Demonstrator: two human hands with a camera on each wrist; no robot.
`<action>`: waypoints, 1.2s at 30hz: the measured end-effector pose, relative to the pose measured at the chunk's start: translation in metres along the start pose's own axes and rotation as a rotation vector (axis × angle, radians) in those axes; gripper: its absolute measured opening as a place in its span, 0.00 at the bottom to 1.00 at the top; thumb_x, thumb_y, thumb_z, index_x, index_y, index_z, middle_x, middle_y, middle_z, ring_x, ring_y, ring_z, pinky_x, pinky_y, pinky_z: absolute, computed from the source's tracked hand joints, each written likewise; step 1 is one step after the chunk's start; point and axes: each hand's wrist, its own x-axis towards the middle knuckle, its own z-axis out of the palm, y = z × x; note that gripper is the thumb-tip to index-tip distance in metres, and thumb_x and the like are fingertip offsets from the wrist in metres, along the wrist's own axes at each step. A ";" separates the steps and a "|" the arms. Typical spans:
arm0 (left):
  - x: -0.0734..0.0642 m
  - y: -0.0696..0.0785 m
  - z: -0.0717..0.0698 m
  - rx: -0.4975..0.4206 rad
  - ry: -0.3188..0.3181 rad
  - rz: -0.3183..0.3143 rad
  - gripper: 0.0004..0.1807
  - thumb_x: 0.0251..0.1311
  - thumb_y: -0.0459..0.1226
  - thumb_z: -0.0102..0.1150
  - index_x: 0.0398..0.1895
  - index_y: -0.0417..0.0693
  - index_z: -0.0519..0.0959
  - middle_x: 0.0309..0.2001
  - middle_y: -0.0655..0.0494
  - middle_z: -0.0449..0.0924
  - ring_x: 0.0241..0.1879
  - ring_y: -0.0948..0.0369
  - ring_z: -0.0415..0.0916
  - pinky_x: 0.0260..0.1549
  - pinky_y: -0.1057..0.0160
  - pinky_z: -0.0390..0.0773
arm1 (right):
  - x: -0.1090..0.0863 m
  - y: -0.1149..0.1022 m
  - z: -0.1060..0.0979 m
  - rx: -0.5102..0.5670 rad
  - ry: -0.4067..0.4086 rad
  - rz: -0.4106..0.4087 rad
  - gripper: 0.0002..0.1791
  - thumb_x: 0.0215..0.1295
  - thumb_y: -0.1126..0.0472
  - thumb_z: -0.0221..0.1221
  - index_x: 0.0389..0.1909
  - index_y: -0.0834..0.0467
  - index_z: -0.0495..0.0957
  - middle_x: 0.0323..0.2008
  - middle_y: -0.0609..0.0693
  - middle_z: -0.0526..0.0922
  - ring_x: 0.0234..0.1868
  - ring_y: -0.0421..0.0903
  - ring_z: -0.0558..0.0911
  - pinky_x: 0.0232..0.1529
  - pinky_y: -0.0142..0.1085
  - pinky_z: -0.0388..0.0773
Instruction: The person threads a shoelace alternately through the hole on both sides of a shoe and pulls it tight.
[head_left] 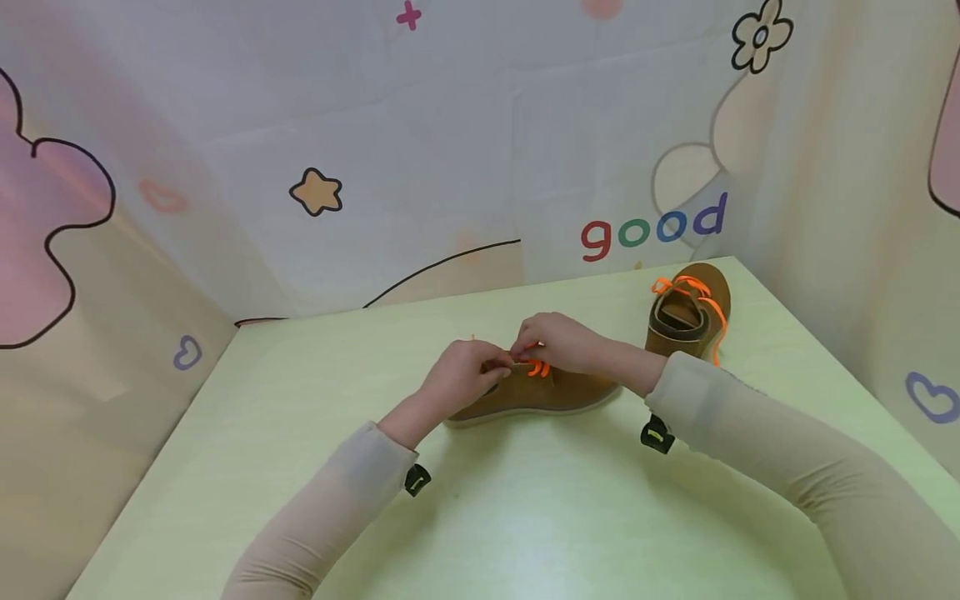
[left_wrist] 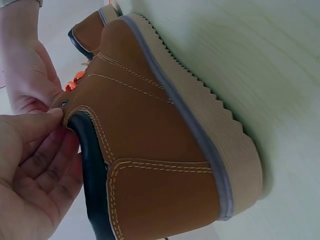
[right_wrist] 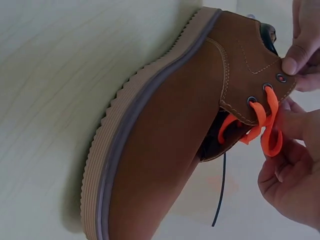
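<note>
A brown shoe (head_left: 525,394) with a ridged tan sole stands on the table, its toe pointing right. My left hand (head_left: 459,382) pinches the shoe's eyelet flap (right_wrist: 256,75) by the collar, thumb beside the top eyelet (right_wrist: 281,78). An orange shoelace (right_wrist: 272,107) runs through the two lower eyelets on this side; no lace hangs out of the top one. Close by, my right hand (head_left: 564,343) pinches the lace between thumb and fingers at the flap's edge. The lace's tip is hidden behind the fingers.
Another brown shoe (head_left: 675,343) with orange laces stands at the table's back right, one lace end hanging down its side. The pale green table (head_left: 337,400) meets a printed cloth backdrop (head_left: 420,167) at the back and sides.
</note>
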 end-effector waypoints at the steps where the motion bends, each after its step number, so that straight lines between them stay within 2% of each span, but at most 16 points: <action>1: 0.000 0.000 0.000 0.005 0.006 -0.001 0.07 0.65 0.32 0.65 0.43 0.41 0.89 0.40 0.48 0.91 0.38 0.58 0.87 0.41 0.64 0.84 | 0.001 0.000 0.000 0.021 -0.008 -0.004 0.07 0.63 0.73 0.65 0.39 0.64 0.90 0.34 0.55 0.89 0.41 0.52 0.84 0.51 0.46 0.83; 4: -0.002 0.001 -0.001 0.006 0.018 -0.028 0.08 0.66 0.33 0.65 0.44 0.42 0.89 0.40 0.50 0.92 0.34 0.61 0.85 0.37 0.68 0.81 | 0.002 0.001 0.000 0.071 -0.048 0.028 0.08 0.66 0.72 0.63 0.42 0.65 0.89 0.36 0.56 0.90 0.42 0.52 0.83 0.52 0.47 0.82; 8: -0.002 -0.002 0.001 0.022 0.050 -0.097 0.07 0.67 0.37 0.65 0.40 0.44 0.89 0.35 0.52 0.91 0.27 0.64 0.75 0.30 0.71 0.72 | 0.002 0.000 0.000 0.114 -0.121 0.110 0.14 0.73 0.71 0.53 0.48 0.64 0.87 0.40 0.56 0.89 0.43 0.49 0.79 0.52 0.43 0.78; 12: -0.003 -0.005 0.004 0.016 0.080 -0.141 0.09 0.67 0.39 0.65 0.34 0.42 0.88 0.28 0.51 0.87 0.24 0.65 0.66 0.26 0.72 0.65 | -0.004 -0.003 0.004 0.129 -0.110 0.116 0.13 0.70 0.67 0.57 0.48 0.61 0.87 0.42 0.53 0.88 0.43 0.47 0.76 0.48 0.38 0.73; 14: -0.004 -0.006 0.005 -0.008 0.075 -0.138 0.10 0.68 0.39 0.64 0.34 0.41 0.88 0.26 0.50 0.86 0.23 0.66 0.65 0.25 0.73 0.63 | -0.007 -0.005 0.009 0.111 -0.064 0.097 0.10 0.69 0.64 0.62 0.47 0.60 0.88 0.42 0.52 0.89 0.42 0.46 0.75 0.46 0.37 0.72; 16: -0.005 -0.008 0.006 -0.028 0.057 -0.108 0.10 0.69 0.37 0.63 0.37 0.40 0.88 0.27 0.50 0.86 0.23 0.67 0.64 0.25 0.73 0.64 | -0.009 -0.007 0.015 0.054 0.000 0.055 0.09 0.67 0.62 0.66 0.46 0.59 0.88 0.40 0.51 0.90 0.42 0.46 0.76 0.46 0.37 0.72; 21: -0.008 -0.013 0.008 -0.040 0.011 -0.027 0.11 0.71 0.35 0.60 0.47 0.39 0.88 0.22 0.52 0.81 0.20 0.68 0.61 0.24 0.74 0.62 | -0.016 -0.008 0.030 -0.080 0.195 -0.066 0.12 0.70 0.65 0.62 0.49 0.64 0.87 0.44 0.55 0.91 0.44 0.52 0.84 0.49 0.44 0.80; 23: -0.008 -0.013 0.008 -0.021 0.007 -0.011 0.11 0.71 0.35 0.59 0.44 0.39 0.88 0.18 0.54 0.76 0.19 0.68 0.59 0.23 0.74 0.60 | -0.018 -0.008 0.032 -0.075 0.258 -0.072 0.13 0.71 0.66 0.60 0.52 0.65 0.86 0.48 0.57 0.91 0.47 0.54 0.85 0.51 0.46 0.81; 25: -0.007 -0.013 0.008 0.003 0.012 0.002 0.10 0.71 0.35 0.59 0.41 0.39 0.88 0.17 0.56 0.73 0.19 0.68 0.59 0.24 0.74 0.60 | -0.020 -0.011 0.026 -0.024 0.313 -0.037 0.14 0.71 0.66 0.60 0.54 0.64 0.85 0.49 0.57 0.90 0.48 0.54 0.86 0.49 0.44 0.81; 27: -0.006 -0.013 0.009 0.025 0.014 0.005 0.11 0.71 0.35 0.59 0.40 0.39 0.89 0.16 0.56 0.74 0.19 0.68 0.59 0.24 0.73 0.60 | -0.021 -0.017 0.014 0.074 0.370 0.017 0.14 0.73 0.66 0.58 0.55 0.64 0.85 0.48 0.58 0.90 0.36 0.54 0.83 0.38 0.37 0.79; 28: -0.005 -0.012 0.009 0.035 0.013 0.004 0.11 0.72 0.36 0.59 0.40 0.39 0.89 0.16 0.56 0.74 0.19 0.68 0.59 0.24 0.73 0.60 | -0.021 -0.020 0.006 0.119 0.405 0.050 0.14 0.73 0.66 0.58 0.54 0.64 0.85 0.47 0.58 0.91 0.34 0.54 0.83 0.31 0.34 0.75; 30: -0.005 -0.012 0.009 0.032 0.009 -0.010 0.11 0.72 0.36 0.59 0.42 0.39 0.89 0.16 0.55 0.75 0.18 0.68 0.59 0.23 0.73 0.60 | -0.022 -0.028 -0.012 0.192 0.468 0.082 0.13 0.74 0.66 0.58 0.53 0.65 0.85 0.43 0.59 0.91 0.30 0.53 0.81 0.25 0.31 0.64; 32: -0.004 -0.011 0.009 0.030 0.006 -0.030 0.12 0.72 0.36 0.59 0.43 0.39 0.89 0.16 0.56 0.73 0.18 0.67 0.59 0.23 0.73 0.59 | -0.023 -0.034 -0.026 0.230 0.510 0.087 0.12 0.74 0.67 0.58 0.51 0.66 0.86 0.40 0.60 0.91 0.29 0.53 0.83 0.25 0.28 0.63; 33: -0.004 -0.011 0.010 0.026 0.006 -0.039 0.12 0.72 0.36 0.59 0.43 0.39 0.89 0.15 0.57 0.72 0.18 0.67 0.58 0.22 0.73 0.59 | -0.024 -0.037 -0.032 0.229 0.520 0.086 0.12 0.74 0.67 0.58 0.50 0.66 0.86 0.39 0.60 0.91 0.35 0.54 0.86 0.28 0.26 0.66; 36: -0.004 -0.010 0.011 0.025 0.003 -0.061 0.12 0.72 0.36 0.59 0.42 0.39 0.90 0.14 0.59 0.70 0.17 0.68 0.58 0.22 0.73 0.58 | -0.030 -0.043 -0.039 0.209 0.510 0.084 0.11 0.73 0.68 0.58 0.48 0.66 0.87 0.41 0.60 0.91 0.37 0.56 0.86 0.34 0.26 0.70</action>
